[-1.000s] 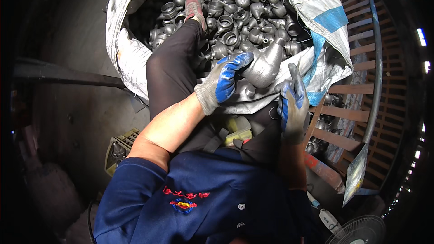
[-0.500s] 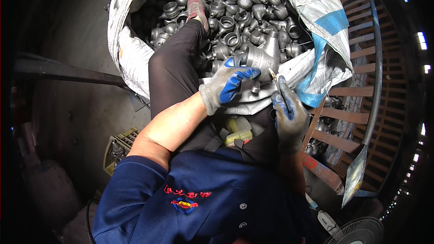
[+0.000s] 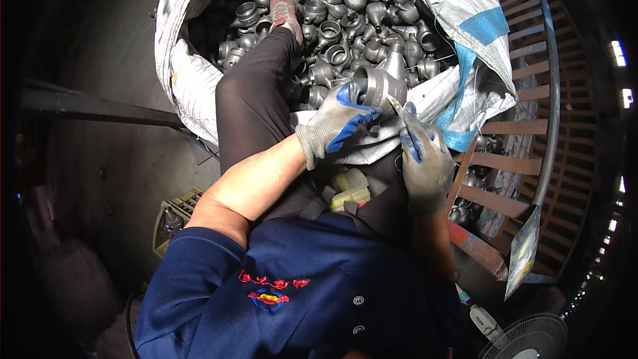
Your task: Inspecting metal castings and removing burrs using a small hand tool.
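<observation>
My left hand, in a grey glove with blue coating, is closed on the near left side of a grey metal casting. The casting has a round ringed body and a tapering neck that points away from me. My right hand, in a similar glove, pinches a thin, pale-tipped hand tool. The tool's tip is at the casting's near right side; I cannot tell whether it touches. Most of the tool is hidden by my fingers.
A big white sack with blue straps holds many similar castings. My shoe rests among them. A slatted metal rack stands at right, a fan at lower right, and a crate at left.
The casting has turned in my left hand, so its neck now points farther away and its ringed mouth shows more. My right hand has shifted slightly left and away from me with the tool.
</observation>
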{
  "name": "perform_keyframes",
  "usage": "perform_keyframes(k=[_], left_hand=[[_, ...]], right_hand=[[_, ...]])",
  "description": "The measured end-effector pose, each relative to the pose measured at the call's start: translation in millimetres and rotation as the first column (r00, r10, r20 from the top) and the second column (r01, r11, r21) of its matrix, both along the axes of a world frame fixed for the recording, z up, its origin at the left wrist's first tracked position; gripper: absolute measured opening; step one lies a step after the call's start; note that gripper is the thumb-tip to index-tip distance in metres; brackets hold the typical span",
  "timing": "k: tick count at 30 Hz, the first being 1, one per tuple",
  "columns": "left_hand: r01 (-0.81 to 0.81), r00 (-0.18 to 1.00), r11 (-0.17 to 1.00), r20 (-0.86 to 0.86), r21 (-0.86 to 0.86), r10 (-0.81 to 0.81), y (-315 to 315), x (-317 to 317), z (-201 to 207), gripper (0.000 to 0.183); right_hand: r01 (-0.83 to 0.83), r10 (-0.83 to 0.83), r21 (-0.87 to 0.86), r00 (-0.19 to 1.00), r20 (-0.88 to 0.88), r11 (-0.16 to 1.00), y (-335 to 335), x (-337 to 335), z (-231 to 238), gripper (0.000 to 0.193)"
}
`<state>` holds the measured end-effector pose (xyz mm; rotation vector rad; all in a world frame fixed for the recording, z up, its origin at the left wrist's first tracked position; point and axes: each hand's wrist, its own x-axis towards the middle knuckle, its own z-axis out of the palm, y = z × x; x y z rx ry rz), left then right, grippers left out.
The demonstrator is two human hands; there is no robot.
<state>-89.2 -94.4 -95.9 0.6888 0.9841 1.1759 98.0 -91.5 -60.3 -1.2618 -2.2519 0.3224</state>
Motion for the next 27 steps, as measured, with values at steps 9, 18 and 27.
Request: perform_keyframes(k=[9, 18, 27], left_hand=[[-0.025, 0.997, 0.997, -0.069, -0.068, 0.021, 0.6, -1.1, -3.9, 0.025], [-0.048, 0.995, 0.999, -0.091, -0.017, 0.047, 0.1, -0.4, -17.5, 0.027], [-0.133, 0.982, 0.964, 0.101, -0.230, 0.159, 2.7, 3.3, 1.7, 0.016]], right_hand=[[0.001, -0.008, 0.058, 0.992, 0.123, 0.998, 5.3, 4.6, -0.4, 0.037], [-0.057, 0.068, -0.106, 0.992, 0.106, 0.993, 12.0, 14.9, -4.8, 0.040], [-0.189, -0.348, -0.617, 0.685, -0.640, 0.764, 7.9, 15.5, -13.2, 0.044]])
